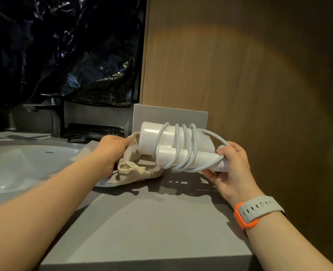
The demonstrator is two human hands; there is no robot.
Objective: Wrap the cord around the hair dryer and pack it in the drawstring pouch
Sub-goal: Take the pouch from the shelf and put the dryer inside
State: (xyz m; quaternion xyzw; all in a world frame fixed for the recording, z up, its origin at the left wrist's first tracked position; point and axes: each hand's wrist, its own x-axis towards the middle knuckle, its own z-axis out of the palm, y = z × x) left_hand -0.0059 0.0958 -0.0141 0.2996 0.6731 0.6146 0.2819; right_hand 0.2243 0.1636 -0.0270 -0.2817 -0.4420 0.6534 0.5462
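Note:
A white hair dryer point(152, 137) is held sideways above the grey counter, its handle folded along the body. The white cord point(187, 147) loops several times around body and handle. My right hand point(228, 165) grips the dryer's right end together with the cord's end. Its left end points at the mouth of a beige drawstring pouch point(138, 171), which lies crumpled on the counter. My left hand point(111, 151) clutches the pouch's rim at the left and holds the mouth apart. The dryer's tip sits just at the opening, not inside.
A white sink basin point(25, 165) with a metal faucet point(54, 116) lies to the left. A white box point(161, 116) stands behind the dryer against a wooden wall panel point(240, 75). Black plastic sheeting point(64, 51) hangs at the back left. The grey counter point(152, 222) reaches to its front edge below.

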